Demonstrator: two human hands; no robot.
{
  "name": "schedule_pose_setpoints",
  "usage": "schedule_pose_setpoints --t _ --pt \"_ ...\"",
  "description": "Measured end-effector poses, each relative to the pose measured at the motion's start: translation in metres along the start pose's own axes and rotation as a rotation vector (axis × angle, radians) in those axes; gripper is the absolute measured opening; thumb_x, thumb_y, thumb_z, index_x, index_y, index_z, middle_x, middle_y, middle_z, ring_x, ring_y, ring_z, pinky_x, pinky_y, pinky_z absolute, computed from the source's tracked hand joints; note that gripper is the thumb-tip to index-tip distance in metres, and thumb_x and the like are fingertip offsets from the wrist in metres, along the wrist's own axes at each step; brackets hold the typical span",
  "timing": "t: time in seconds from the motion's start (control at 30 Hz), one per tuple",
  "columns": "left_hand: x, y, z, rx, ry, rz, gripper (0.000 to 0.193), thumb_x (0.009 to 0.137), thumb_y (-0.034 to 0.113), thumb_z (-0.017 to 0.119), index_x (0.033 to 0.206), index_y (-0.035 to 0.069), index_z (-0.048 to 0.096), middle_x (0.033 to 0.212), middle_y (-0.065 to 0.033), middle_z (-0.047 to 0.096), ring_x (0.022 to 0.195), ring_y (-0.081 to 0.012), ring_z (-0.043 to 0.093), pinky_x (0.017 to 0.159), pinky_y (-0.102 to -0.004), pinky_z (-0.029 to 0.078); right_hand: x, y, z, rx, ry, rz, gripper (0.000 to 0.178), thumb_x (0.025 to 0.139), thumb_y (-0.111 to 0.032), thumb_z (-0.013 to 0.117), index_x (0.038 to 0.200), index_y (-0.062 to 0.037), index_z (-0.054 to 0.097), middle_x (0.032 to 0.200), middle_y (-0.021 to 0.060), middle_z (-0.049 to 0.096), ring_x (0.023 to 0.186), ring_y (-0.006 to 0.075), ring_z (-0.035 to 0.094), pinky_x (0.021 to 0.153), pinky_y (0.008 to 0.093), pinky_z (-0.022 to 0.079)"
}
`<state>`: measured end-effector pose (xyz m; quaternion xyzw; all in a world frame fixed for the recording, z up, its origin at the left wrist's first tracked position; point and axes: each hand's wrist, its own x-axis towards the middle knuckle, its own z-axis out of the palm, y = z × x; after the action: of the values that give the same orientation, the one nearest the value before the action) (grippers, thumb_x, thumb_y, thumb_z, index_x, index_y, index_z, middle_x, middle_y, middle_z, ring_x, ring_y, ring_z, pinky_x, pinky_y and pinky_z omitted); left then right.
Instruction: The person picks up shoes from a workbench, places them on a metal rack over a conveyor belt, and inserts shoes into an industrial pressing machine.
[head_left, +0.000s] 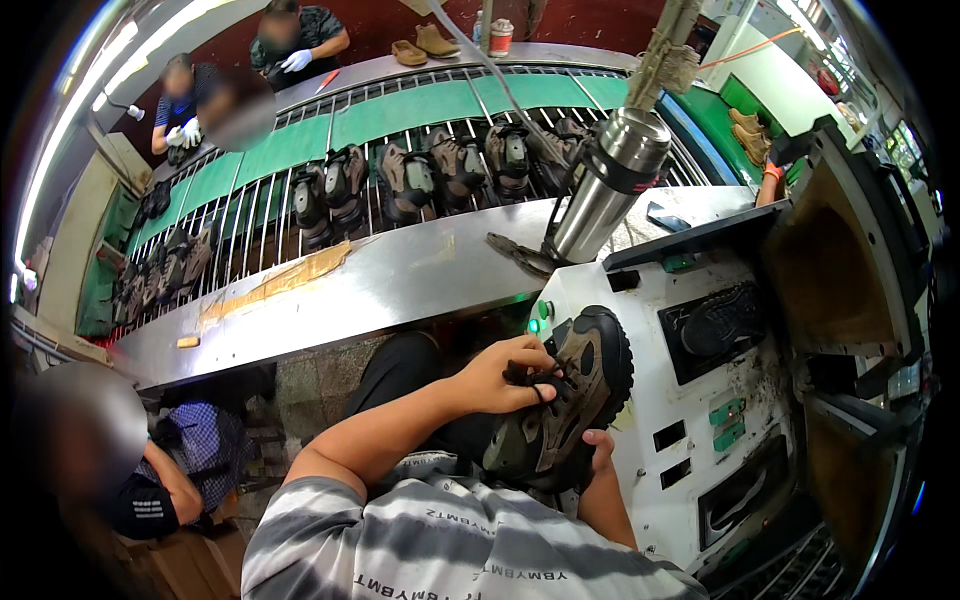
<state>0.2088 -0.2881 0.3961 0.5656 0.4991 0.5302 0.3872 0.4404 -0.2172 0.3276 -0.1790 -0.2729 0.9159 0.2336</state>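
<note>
At six o'clock on my feed, dark lettering crosses the striped shirt [400,520]. Near half past five, the left hand [505,376] pinches the black laces [518,374] of a brown-and-black shoe [580,385] at half past four, its lugged sole facing right. At five, the right hand [600,455] touches it; I cannot tell how its half-hidden fingers close.

The right hand [600,449] is partly hidden behind the brown shoe [582,385] — finger placement cannot be determined. Co-workers' heads [240,108] are blurred. The lower edge cuts off the striped shirt [430,530]; the machine cover [835,275] conceals a forearm's [769,188] owner.
</note>
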Motion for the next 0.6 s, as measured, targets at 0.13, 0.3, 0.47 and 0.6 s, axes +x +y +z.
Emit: schedule_pose_setpoints --t 0.13,0.3,0.47,0.6 --pt "0.003 0.004 -0.009 0.149 0.011 -0.112 0.022 0.077 0.017 0.075 0.091 0.001 0.068 0.089 -0.0078 0.057 0.083 -0.0185 0.055 0.075 -0.03 0.044 0.003 -0.002 0.012 -0.342 0.06 -0.181 0.081 0.061 -0.013 0.069 0.135 0.0033 0.04 0.127 0.0148 0.055 0.115 0.0277 0.055 0.102 0.0383 0.042" --pt "0.011 -0.005 -0.009 0.16 -0.218 -0.248 0.023 0.073 0.006 0.067 0.095 0.0 0.061 0.095 -0.006 0.059 0.087 -0.0188 0.056 0.076 -0.0316 0.044 -0.016 0.011 0.005 -0.457 0.141 -0.318 0.095 0.056 -0.007 0.076 0.141 0.0036 0.035 0.131 0.0129 0.051 0.119 0.0252 0.052 0.103 0.037 0.04" --pt "0.017 -0.069 0.006 -0.51 -0.41 -0.427 0.021 0.077 0.005 0.06 0.098 0.008 0.058 0.095 -0.0046 0.058 0.087 -0.0136 0.055 0.076 -0.0283 0.045 -0.098 -0.006 0.014 -0.342 0.48 -0.308 0.102 0.053 -0.007 0.078 0.144 0.0011 0.032 0.135 0.0124 0.048 0.122 0.0251 0.05 0.104 0.0372 0.038" --pt "-0.003 -0.124 0.034 -0.151 -0.336 -0.563 0.01 0.083 0.009 0.059 0.093 0.007 0.059 0.079 -0.0029 0.06 0.069 -0.0124 0.056 0.061 -0.025 0.046 -0.2 -0.033 0.017 -0.28 0.758 -0.641 0.099 0.045 -0.01 0.069 0.139 0.0005 0.039 0.127 0.015 0.055 0.111 0.0285 0.058 0.095 0.0369 0.047"
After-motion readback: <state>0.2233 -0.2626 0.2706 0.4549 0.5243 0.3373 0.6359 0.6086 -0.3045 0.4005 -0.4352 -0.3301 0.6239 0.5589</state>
